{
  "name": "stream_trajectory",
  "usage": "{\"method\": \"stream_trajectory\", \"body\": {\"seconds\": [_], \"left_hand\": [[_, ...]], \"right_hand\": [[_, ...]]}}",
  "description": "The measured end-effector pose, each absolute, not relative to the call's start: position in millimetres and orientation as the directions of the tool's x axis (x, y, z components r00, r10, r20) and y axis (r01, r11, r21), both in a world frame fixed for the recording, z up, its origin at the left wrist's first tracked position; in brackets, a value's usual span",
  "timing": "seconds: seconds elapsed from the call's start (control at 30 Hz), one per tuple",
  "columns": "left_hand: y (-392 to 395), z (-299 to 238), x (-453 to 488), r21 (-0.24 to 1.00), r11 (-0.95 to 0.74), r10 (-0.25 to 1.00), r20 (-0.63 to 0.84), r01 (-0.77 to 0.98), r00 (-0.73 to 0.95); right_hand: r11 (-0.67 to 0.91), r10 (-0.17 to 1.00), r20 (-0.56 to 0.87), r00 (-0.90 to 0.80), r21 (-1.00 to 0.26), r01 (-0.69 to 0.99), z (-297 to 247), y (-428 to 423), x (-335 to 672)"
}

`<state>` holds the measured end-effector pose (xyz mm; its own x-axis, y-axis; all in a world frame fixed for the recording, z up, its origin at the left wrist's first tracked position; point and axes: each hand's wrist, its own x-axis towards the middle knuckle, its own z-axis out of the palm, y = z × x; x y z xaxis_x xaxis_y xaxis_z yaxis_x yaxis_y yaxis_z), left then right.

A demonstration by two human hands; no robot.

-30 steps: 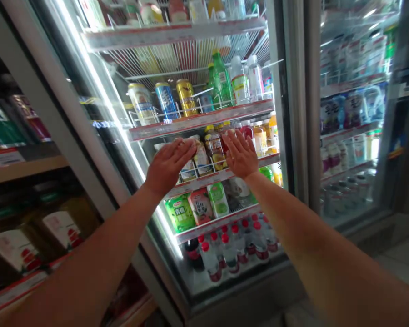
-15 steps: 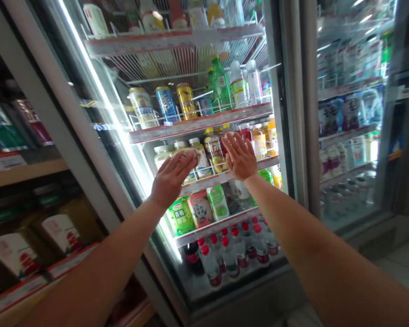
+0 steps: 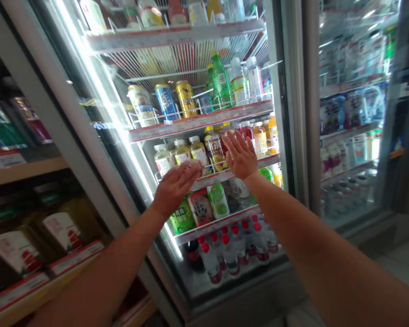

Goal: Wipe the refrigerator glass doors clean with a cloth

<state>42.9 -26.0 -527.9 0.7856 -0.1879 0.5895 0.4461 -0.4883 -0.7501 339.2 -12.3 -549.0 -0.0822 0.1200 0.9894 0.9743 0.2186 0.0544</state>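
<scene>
My left hand [image 3: 177, 190] is stretched forward at the glass door [image 3: 157, 268] of a drinks cooler, its fingers together and bent over a pale, bunched thing that looks like a cloth [image 3: 196, 167]. Most of that cloth is hidden by the fingers. Higher and to the right, my right hand [image 3: 240, 156] lies flat towards the glass with its fingers spread and nothing in it. Behind the hands stand juice bottles [image 3: 198, 152] and a yellow-capped tea bottle [image 3: 214, 145]. Below are green and pink drink packs [image 3: 200, 208].
Cans [image 3: 165, 102] and green bottles [image 3: 221, 84] fill a higher shelf. Red-capped water bottles [image 3: 230, 254] stand at the bottom. To the left, a wooden shelf [image 3: 27, 172] carries large jars. Another glass-fronted cooler [image 3: 351, 109] stands on the right, beyond a metal frame [image 3: 295, 109].
My left hand has moved down and slightly right, with the pale cloth under its fingers. My right hand has stayed in nearly the same place.
</scene>
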Motion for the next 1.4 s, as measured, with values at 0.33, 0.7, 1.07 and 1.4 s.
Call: {"method": "stream_trajectory", "body": {"seconds": [0.33,0.7,1.07,1.4], "left_hand": [[-29.0,-491.2,36.8,-0.883,-0.379,-0.212,0.373,0.276,0.903],[-25.8,-507.9,67.7,-0.886,-0.434,-0.265,0.301,0.165,0.916],[-18.4,-485.8,86.9,-0.856,-0.447,-0.249,0.398,0.26,0.883],[-17.2,-472.4,115.9,-0.699,-0.543,-0.134,0.618,0.465,0.774]], "right_hand": [[0.185,0.084,0.992,-0.091,0.074,0.98,-549.2,-11.0,339.5],[0.209,0.141,0.987,-0.077,0.046,0.977,-547.1,-14.0,338.5],[0.214,0.124,0.988,-0.087,0.059,0.975,-547.7,-13.6,339.2],[0.211,0.082,0.992,-0.099,0.08,0.974,-548.3,-12.7,342.0]]}}
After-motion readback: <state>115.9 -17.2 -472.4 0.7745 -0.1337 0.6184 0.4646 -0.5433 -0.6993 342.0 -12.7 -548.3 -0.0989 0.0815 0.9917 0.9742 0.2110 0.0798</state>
